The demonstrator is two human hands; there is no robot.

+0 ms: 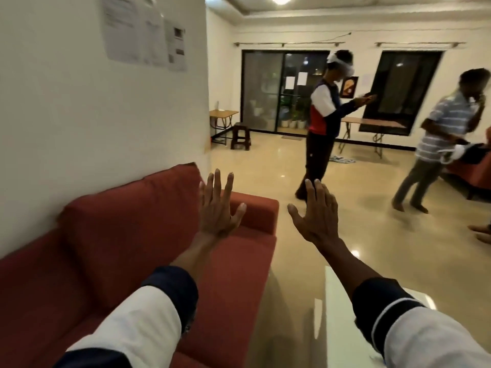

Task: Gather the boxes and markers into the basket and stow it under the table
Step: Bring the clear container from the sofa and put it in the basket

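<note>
Both my arms are stretched out in front of me, backs of the hands toward the camera. My left hand (219, 205) is spread flat with fingers apart, held over the red sofa's armrest, holding nothing. My right hand (317, 213) is spread the same way over the shiny floor, also with nothing in it. No boxes, markers or basket show in this view. A glossy pale table corner (337, 293) lies low under my right forearm.
A red sofa (132, 248) runs along the white wall at left. A person with a headset (322, 123) stands mid-room, and another person in a striped shirt (438, 134) is at right. Small tables and a stool (240, 136) stand by the far windows.
</note>
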